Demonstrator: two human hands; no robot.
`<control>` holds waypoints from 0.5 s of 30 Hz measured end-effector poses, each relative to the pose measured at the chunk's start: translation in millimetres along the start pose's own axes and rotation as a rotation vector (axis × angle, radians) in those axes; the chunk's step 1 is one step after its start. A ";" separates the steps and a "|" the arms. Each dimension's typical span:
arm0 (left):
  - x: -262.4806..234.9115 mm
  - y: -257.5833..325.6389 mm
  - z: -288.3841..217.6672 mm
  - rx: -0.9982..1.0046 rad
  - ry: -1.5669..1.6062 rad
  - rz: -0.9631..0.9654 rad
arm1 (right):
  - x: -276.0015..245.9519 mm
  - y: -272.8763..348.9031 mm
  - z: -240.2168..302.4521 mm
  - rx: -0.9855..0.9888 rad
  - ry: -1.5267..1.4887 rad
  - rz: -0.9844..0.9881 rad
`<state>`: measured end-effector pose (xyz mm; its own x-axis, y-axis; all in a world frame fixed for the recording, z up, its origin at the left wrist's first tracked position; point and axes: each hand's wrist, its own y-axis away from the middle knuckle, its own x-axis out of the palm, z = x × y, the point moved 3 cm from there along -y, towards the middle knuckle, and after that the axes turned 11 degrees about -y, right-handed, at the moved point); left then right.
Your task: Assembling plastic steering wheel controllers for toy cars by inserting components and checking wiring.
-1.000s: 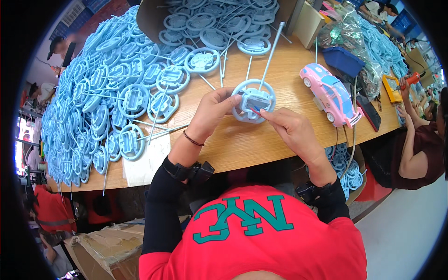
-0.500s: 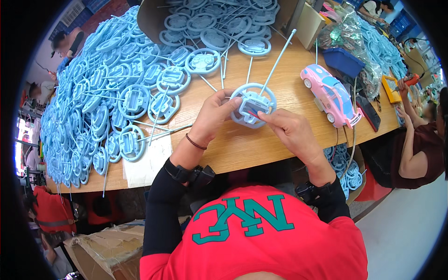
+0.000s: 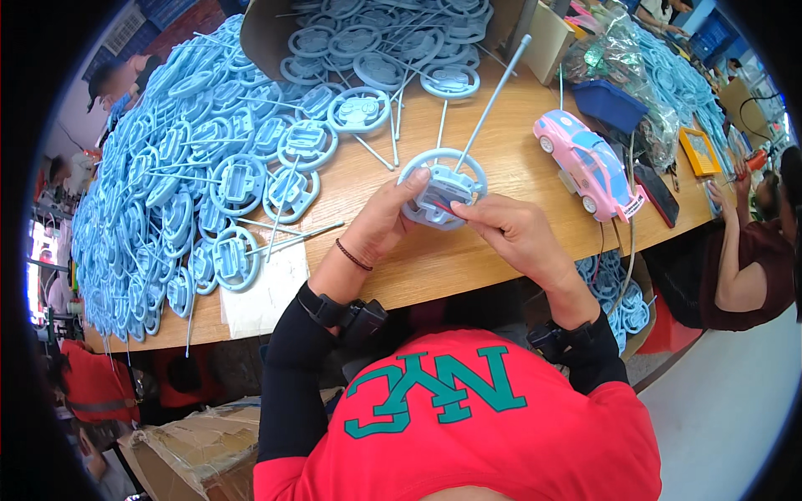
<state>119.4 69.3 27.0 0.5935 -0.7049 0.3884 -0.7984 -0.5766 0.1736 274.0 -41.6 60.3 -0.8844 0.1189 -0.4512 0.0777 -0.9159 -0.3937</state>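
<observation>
A light-blue steering-wheel-shaped toy remote control [image 3: 428,190] with a long antenna stands tilted above the table. My left hand [image 3: 388,215] grips its left rim, thumb on top. At its lower right, my right hand [image 3: 511,227] is closed in a pinch on a thin red piece [image 3: 443,207], perhaps a wire, which lies across the recess in the wheel's middle. Its far end and exact kind are too small to tell. Behind my hands lies another blue wheel [image 3: 359,109] of the same sort.
A large heap of blue wheels [image 3: 167,184] fills the left side, and a box [image 3: 266,42] of them stands at the back. To the right are a pink toy car [image 3: 585,163], a dark phone [image 3: 657,194] and a blue bin [image 3: 611,104]. A co-worker [image 3: 743,259] sits at far right.
The wheel has tipped and shifted slightly left and down with both hands. My left thumb now rests higher on the rim. The pinch on the red piece continues.
</observation>
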 end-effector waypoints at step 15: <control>-72.1 81.2 -35.3 0.463 -0.758 -0.880 | 3.7 -5.2 3.7 -0.028 -0.053 -0.039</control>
<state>8.2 87.9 45.1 0.9390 0.0219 -0.3432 -0.0817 -0.9552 -0.2844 268.6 -37.8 63.6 -0.9102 0.1335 -0.3920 0.0544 -0.8999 -0.4326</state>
